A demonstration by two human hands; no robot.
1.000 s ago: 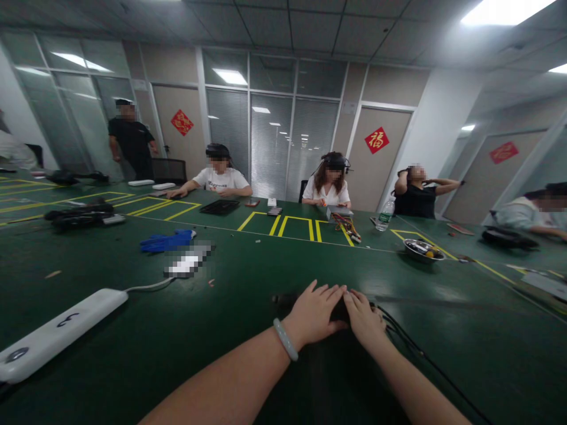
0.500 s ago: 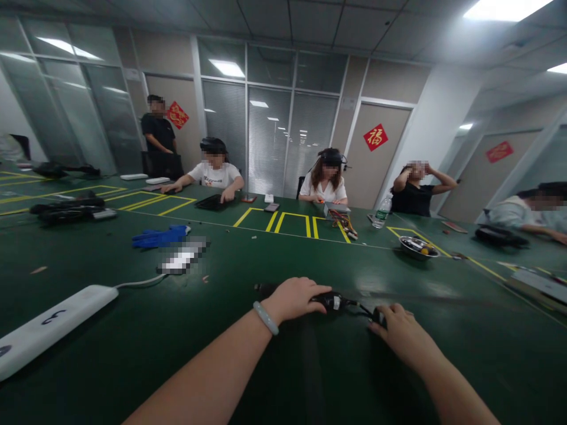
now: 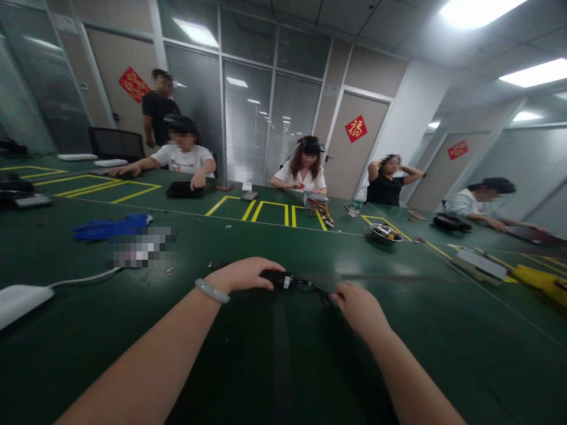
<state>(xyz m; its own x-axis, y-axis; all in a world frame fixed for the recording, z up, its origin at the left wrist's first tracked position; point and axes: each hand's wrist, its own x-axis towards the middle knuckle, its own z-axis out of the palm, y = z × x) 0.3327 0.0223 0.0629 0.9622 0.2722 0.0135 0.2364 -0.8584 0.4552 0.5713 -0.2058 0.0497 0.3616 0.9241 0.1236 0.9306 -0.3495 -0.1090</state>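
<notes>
A long black device [image 3: 279,278] with a small white label lies across the green table [image 3: 248,366]. My left hand [image 3: 248,274], with a pale bangle at the wrist, is closed over its middle and hides much of it. The device's dark far end sticks out left of the wrist. From the right end runs a thin black cord [image 3: 315,287]. My right hand [image 3: 359,302] pinches this cord, its fingers curled and the part inside them hidden. What kind of device it is, I cannot make out.
To the left lie blue gloves [image 3: 113,226], a blurred-out phone-like item [image 3: 144,248] and a white power strip [image 3: 22,301]. Ahead stand a metal bowl [image 3: 386,234] and a water bottle [image 3: 357,203]. Several people are across the table.
The view has turned to the right, so things sit further left. My right hand has rolled over, its fingers now curled tighter on the cord. My left hand keeps its hold on the device.
</notes>
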